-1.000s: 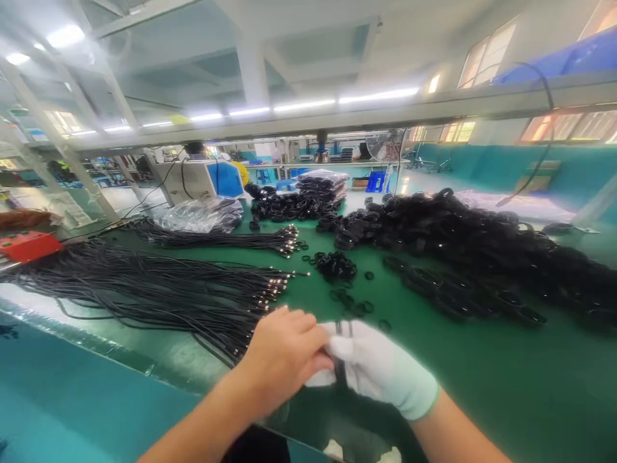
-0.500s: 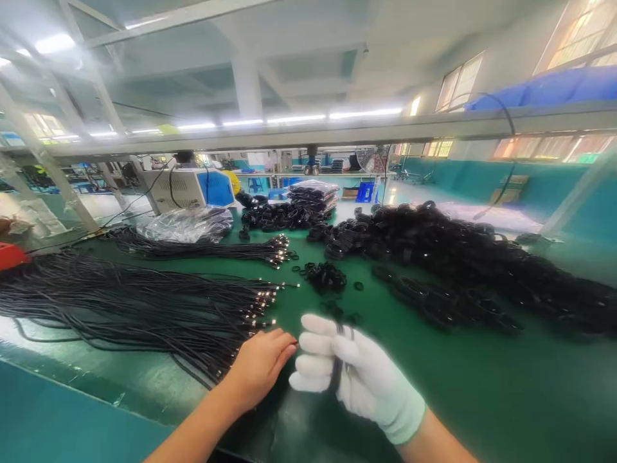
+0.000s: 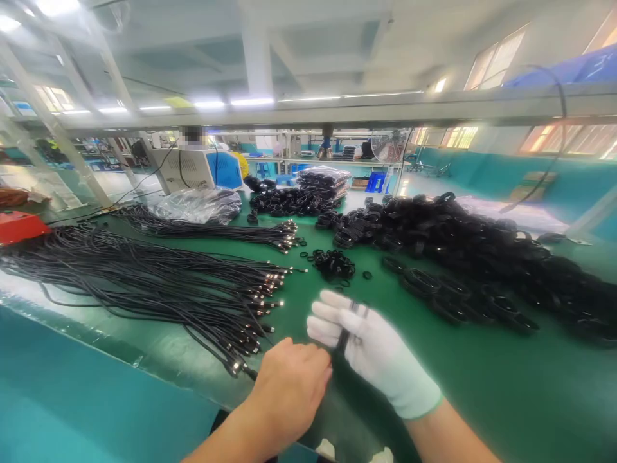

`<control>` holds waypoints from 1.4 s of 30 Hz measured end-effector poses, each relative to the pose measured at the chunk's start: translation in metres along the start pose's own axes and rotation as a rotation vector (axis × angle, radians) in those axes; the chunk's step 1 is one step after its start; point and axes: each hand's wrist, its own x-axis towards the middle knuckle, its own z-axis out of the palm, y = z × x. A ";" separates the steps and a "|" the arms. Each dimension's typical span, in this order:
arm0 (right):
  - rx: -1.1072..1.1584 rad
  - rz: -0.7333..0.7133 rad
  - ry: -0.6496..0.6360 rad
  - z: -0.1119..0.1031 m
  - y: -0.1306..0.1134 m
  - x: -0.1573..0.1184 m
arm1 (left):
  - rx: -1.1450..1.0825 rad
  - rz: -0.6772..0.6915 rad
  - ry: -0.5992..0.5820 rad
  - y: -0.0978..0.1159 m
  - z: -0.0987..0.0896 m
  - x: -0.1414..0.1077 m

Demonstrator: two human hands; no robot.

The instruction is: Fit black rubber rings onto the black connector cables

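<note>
Bench surface [image 3: 463, 379] was green and loaded to both sides of me, in a lit workroom.

My gloved right hand [image 3: 373, 347] was partly closed, fingers extended side by side with the thumb folded across them. It had hold of a black strand [image 3: 342, 341], which crossed the fingers in more than one place; I judged it to be a cable partly wound and not yet secured. My bare left hand [image 3: 295, 379] was curled, knuckles up, just beside the gloved fingers. Its grip was turned from view, and I could not tell what, if anything, it held.

Beyond the glove lay a small heap of black rings [image 3: 332, 263], with several loose ones near it. To the left, long straight cables [image 3: 144, 270] were spread out, metal ends toward the middle of the bench; a second, smaller bunch [image 3: 212, 236] lay behind them. I assessed both as outstanding work.

To the right, a large mound of black coils [image 3: 443, 238] appeared finished, though individual pieces could not be verified. Farther back, more coils [image 3: 286, 204] lay beside a plastic-wrapped stack [image 3: 322, 183], possibly coils already packed.
</note>
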 end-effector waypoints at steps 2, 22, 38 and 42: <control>-0.077 0.071 -0.014 0.001 0.004 -0.002 | 0.003 0.055 0.048 -0.006 -0.010 0.005; 0.251 0.105 -0.216 0.001 0.010 -0.001 | -0.499 -0.193 -0.199 -0.067 -0.005 0.034; 0.066 -0.074 -0.015 -0.012 0.002 0.006 | 0.160 -0.113 0.007 0.012 -0.001 0.016; -0.069 -0.012 0.055 -0.006 0.008 0.006 | 0.283 0.206 0.154 -0.004 -0.017 0.022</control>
